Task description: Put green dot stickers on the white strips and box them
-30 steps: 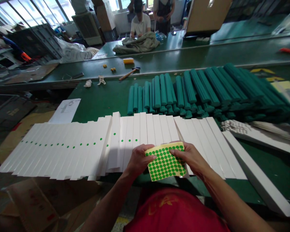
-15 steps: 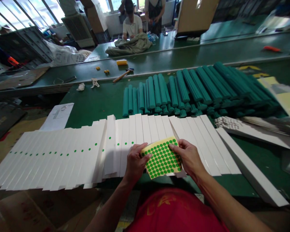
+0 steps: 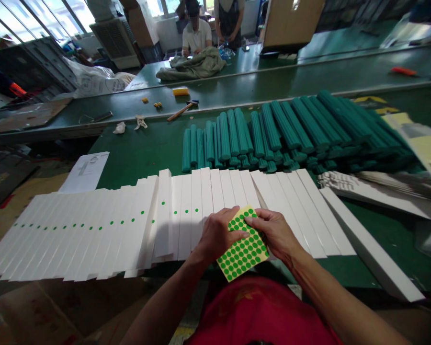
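Between left hand [image 3: 216,232] and right hand [image 3: 277,231], green-dot label sheet [image 3: 244,252]

The sticker sheet [image 3: 243,254] is paper, the white boxes [image 3: 185,191] smooth card.

On my feed, daylight comes in from the window [image 3: 59,17] at the upper left, its panes burnt out to white. I get the middle of the frame moderately lit: the white strips [image 3: 230,191] come through pale and a little washed out, with a soft grey shadow across some just left of centre. The far bench [image 3: 273,72] carries a glossy sheen. The sticker sheet [image 3: 244,249] reads fairly sharp to me, while the green rods [image 3: 294,124] smear towards the right edge, where everything looks stretched; the lower-left cardboard [image 3: 64,311] sinks into gloom
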A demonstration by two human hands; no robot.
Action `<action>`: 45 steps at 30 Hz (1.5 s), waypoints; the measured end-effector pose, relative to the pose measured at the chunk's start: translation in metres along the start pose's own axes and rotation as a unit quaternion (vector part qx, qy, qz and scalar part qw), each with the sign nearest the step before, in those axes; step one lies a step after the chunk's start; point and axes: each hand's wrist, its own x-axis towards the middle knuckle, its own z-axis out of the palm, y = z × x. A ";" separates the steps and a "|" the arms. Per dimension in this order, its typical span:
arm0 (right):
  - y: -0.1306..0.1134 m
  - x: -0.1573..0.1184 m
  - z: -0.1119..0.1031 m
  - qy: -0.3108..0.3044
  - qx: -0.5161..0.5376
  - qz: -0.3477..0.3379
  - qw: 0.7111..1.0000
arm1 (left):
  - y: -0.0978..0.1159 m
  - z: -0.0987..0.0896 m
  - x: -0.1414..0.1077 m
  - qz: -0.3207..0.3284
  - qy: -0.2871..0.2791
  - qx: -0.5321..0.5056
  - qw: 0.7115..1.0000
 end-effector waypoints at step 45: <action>0.002 0.001 -0.015 0.033 -0.065 -0.006 0.997 | -0.021 -0.003 -0.038 -0.215 -0.054 -0.307 0.926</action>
